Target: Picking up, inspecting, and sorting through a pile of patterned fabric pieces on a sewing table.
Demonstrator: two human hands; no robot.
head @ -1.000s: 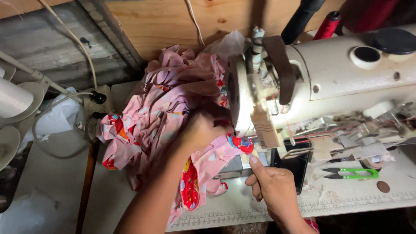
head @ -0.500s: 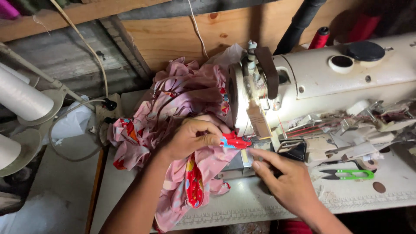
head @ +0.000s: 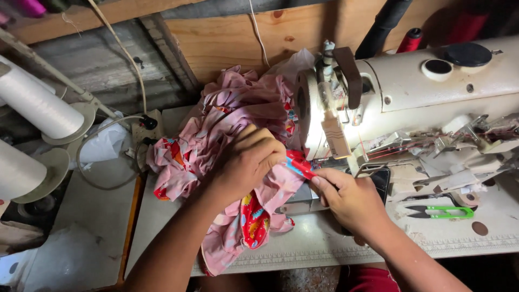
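A crumpled pink printed fabric [head: 232, 124] with red patches lies heaped on the table to the left of a cream sewing machine [head: 432, 86]. My left hand [head: 246, 162] rests on the fabric, fingers curled and pinching its red and blue edge [head: 298, 164] close to the needle area. My right hand [head: 348, 200] meets that same edge from the right, thumb and fingers gripping it in front of the machine's foot. The needle itself is hidden behind the hands and the machine head.
Green-handled thread snips [head: 443, 212] lie on the table at the right. Two large white thread cones [head: 38, 105] stand at the left on a stand. A cable and plug socket [head: 143, 130] sit behind the fabric. A wooden board [head: 243, 27] backs the table.
Both hands have come closer together at the fabric's red edge by the needle. The left hand shifted right over the heap; the right hand rose from the table edge.
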